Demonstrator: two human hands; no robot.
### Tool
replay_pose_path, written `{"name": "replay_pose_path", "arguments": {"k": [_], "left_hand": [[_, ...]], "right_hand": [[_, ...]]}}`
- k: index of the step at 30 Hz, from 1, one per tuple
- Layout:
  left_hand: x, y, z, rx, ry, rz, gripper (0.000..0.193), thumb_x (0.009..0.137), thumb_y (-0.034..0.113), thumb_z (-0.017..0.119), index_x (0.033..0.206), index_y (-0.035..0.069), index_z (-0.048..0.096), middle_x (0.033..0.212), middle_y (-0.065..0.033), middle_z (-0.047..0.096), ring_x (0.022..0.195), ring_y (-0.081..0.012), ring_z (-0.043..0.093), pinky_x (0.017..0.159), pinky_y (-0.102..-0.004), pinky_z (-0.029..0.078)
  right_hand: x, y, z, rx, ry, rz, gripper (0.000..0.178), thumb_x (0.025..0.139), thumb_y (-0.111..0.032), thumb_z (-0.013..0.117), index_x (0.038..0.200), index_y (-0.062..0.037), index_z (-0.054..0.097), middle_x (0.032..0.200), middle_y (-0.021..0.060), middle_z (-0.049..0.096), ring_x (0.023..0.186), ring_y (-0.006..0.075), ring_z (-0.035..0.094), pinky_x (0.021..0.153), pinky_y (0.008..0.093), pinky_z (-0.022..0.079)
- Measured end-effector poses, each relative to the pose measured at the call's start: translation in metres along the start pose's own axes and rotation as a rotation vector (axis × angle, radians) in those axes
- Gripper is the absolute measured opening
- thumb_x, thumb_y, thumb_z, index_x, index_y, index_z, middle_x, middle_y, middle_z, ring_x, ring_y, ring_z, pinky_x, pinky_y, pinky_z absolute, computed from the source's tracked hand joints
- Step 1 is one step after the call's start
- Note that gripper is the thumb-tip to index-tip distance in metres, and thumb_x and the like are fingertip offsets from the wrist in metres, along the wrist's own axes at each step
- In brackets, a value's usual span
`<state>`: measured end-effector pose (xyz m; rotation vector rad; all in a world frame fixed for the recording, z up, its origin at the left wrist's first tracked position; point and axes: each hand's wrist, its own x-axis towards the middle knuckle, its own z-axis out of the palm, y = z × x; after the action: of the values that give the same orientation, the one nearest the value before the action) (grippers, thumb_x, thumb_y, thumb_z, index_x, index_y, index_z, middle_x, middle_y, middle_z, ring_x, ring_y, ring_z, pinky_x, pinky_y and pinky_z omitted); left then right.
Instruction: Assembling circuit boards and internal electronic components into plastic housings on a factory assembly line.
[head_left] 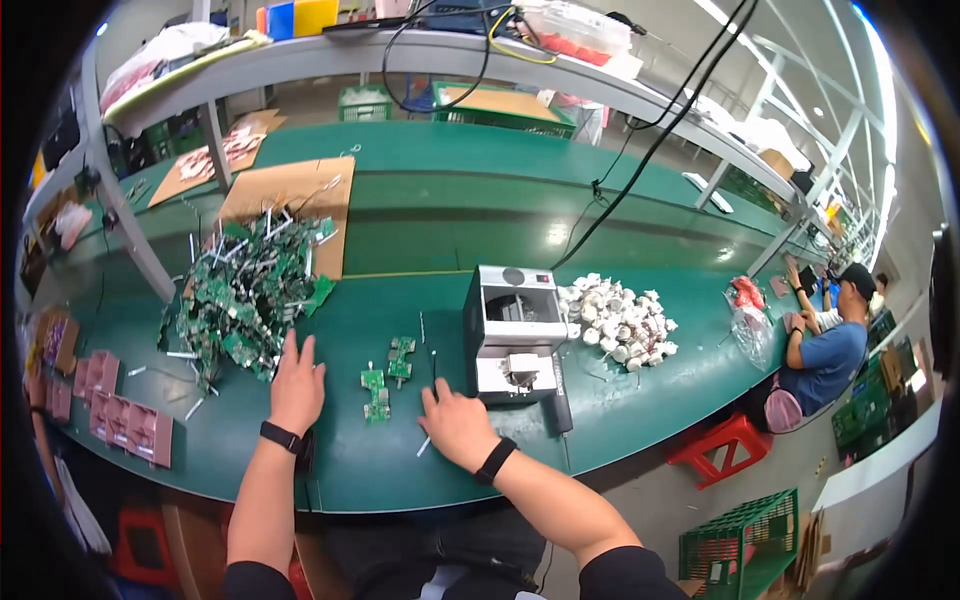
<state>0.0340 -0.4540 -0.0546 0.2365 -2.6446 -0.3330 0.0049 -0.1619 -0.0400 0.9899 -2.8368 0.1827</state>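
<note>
My left hand is open, its fingers spread at the near right edge of a heap of green circuit boards with wires and white sticks among them. Two small green circuit boards, one nearer and one farther, lie on the table between my hands. My right hand rests low over the table beside a grey machine, fingers slightly apart with nothing visible held. A thin dark wire with a white tip lies at its fingertips. Close to its thumb side is a short white stick.
Right of the machine sits a pile of small white parts. Pink trays stand at the left end, and cardboard lies behind the heap. A black cable hangs from above. A person in blue sits at the far right.
</note>
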Motion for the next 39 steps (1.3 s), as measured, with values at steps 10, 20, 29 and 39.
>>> {"name": "replay_pose_path", "arguments": {"k": [10,20,29,39], "left_hand": [[-0.030,0.079,-0.010,-0.260,-0.174,-0.004,0.067,0.083,0.036,0.085,0.132,0.001,0.056,0.102,-0.0142,0.070,0.089,-0.0348,0.069,0.078,-0.0457,0.056],[-0.033,0.082,-0.027,-0.664,-0.067,-0.126,0.020,0.090,0.010,0.076,0.105,-0.001,0.068,0.085,-0.0092,0.065,0.076,-0.0204,0.065,0.071,-0.0313,0.053],[-0.068,0.070,-0.056,-1.352,0.072,-0.422,0.017,0.107,0.012,0.057,0.121,0.002,0.057,0.119,-0.0100,0.068,0.104,-0.0172,0.065,0.096,-0.0303,0.051],[-0.112,0.107,-0.044,-1.609,-0.265,-0.781,0.017,0.107,0.016,0.057,0.117,0.003,0.061,0.102,-0.0079,0.071,0.076,-0.0118,0.061,0.072,-0.0276,0.051]], "right_hand": [[0.005,0.020,0.001,-0.028,0.085,0.029,0.011,0.090,-0.008,0.058,0.099,-0.0026,0.060,0.086,0.0150,0.067,0.069,0.0306,0.072,0.059,0.0407,0.058],[-0.013,0.014,-0.052,0.938,0.170,0.330,0.018,0.096,-0.007,0.069,0.113,-0.0001,0.068,0.080,0.0087,0.065,0.073,0.0181,0.068,0.061,0.0298,0.053],[-0.035,0.010,-0.076,1.091,0.366,0.076,0.010,0.102,-0.004,0.061,0.104,0.0030,0.068,0.090,0.0096,0.068,0.083,0.0167,0.069,0.078,0.0290,0.056],[-0.068,-0.006,-0.046,1.176,0.155,0.125,0.020,0.106,-0.011,0.057,0.118,0.0025,0.067,0.098,0.0126,0.073,0.084,0.0202,0.072,0.079,0.0320,0.056]]}}
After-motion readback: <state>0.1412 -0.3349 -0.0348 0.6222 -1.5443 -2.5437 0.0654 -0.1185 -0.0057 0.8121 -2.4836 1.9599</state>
